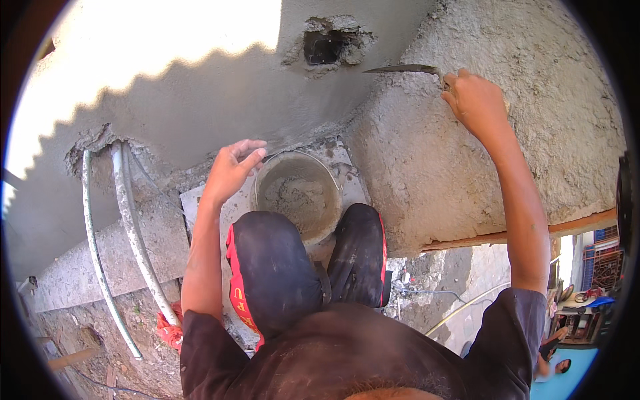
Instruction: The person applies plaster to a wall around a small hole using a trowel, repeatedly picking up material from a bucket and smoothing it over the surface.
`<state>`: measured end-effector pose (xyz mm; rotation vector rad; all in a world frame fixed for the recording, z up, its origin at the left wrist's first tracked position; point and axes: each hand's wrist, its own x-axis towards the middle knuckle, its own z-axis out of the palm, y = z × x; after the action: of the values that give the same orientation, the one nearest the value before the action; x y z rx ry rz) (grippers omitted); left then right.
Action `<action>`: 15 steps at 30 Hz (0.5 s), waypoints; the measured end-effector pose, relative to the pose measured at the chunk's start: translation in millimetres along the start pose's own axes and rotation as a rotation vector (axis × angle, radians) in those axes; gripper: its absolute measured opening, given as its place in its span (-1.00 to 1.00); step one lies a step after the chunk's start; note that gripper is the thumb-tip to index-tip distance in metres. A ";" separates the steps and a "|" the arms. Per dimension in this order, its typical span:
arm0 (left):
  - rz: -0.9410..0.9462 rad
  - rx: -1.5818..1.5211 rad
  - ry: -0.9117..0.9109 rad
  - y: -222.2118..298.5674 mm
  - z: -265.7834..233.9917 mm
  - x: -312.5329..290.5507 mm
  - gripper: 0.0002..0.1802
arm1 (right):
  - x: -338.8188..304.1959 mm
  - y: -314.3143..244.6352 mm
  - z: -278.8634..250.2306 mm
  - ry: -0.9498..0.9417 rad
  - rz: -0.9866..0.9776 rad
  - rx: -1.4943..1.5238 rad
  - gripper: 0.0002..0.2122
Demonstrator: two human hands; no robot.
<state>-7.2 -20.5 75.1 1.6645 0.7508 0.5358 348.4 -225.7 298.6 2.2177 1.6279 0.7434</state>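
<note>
My right hand [477, 103] is closed round the handle of a trowel [407, 68]. Its thin, dark blade points left along the rough mortar wall [533, 87], near the corner with the smoother grey wall [247, 100]. My left hand [233, 170] is raised by the left rim of a bucket [335, 190]; its fingers are loosely bent, the thumb stands apart, and nothing shows in it. Wet grey mortar [293, 193] lies inside the bucket, which stands beyond my bent knees.
A square hole [325, 47] opens in the grey wall near the trowel tip. Pale conduits [130, 213] come out of a broken recess at left. A wooden board [467, 239] edges the mortar wall's near end. A hose [460, 310] crosses the ground; another person [557, 365] is at far lower right.
</note>
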 end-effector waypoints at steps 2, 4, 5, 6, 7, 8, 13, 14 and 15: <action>0.041 -0.011 -0.060 43.1 16.5 50.4 -0.56 | 16.4 5.6 5.9 -0.023 -0.060 -0.078 -0.79; 0.060 0.075 -0.064 75.4 31.7 93.4 -0.56 | 32.7 -0.5 10.9 -0.026 -0.094 -0.100 -0.77; 0.068 0.131 -0.060 88.1 38.7 110.0 -0.55 | 38.5 -2.8 11.1 -0.004 -0.100 -0.100 -0.78; 0.060 0.108 0.013 96.9 44.5 125.8 -0.56 | 45.8 -7.4 11.4 0.027 -0.104 -0.090 -0.78; 0.053 0.082 0.090 102.1 51.1 136.9 -0.56 | 55.1 -10.4 8.1 0.060 -0.112 -0.081 -0.78; 0.067 0.126 0.229 104.8 62.7 141.2 -0.57 | 60.0 -10.0 7.7 0.065 -0.113 -0.085 -0.78; 0.074 0.100 0.676 100.8 104.4 147.4 -0.59 | 67.9 -5.2 -0.2 0.040 -0.102 -0.080 -0.77; 0.078 0.113 0.705 96.1 104.7 147.1 -0.59 | 74.2 -7.6 -5.2 0.024 -0.107 -0.075 -0.77; 0.094 0.115 0.706 95.9 104.8 146.4 -0.60 | 81.9 -8.7 -12.4 0.002 -0.110 -0.078 -0.77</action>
<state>185.3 2.8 138.6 1.6199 1.2281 1.1970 353.1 -146.4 323.4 2.0563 1.6776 0.7656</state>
